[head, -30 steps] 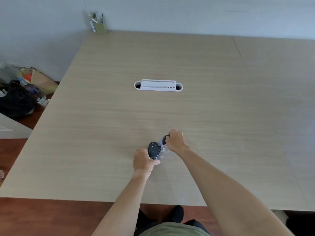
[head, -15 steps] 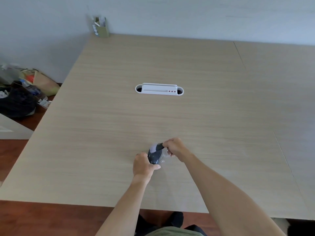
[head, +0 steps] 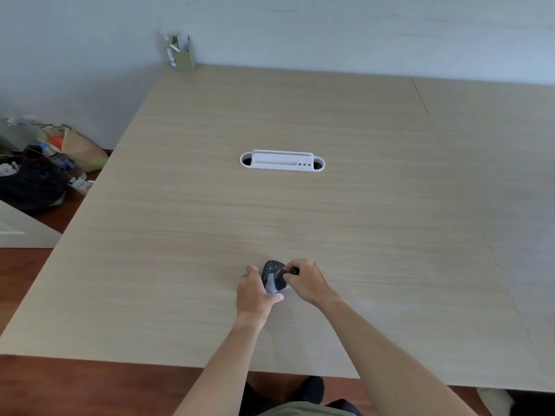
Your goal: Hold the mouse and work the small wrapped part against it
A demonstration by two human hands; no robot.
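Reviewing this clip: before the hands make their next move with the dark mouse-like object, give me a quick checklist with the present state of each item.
1. Left hand holds the dark object: ok, its fingers curl round the object's left side.
2. Right hand has a grip on the small dark part at the object's right edge: ok, fingertips pinch there.
3. Object close above or on the table: cannot tell which.
4. Clear film under the object: cannot tell, only a faint shine shows.
5. White cable tray apart from the hands: ok.
6. Green pen holder out of the way: ok, far corner.
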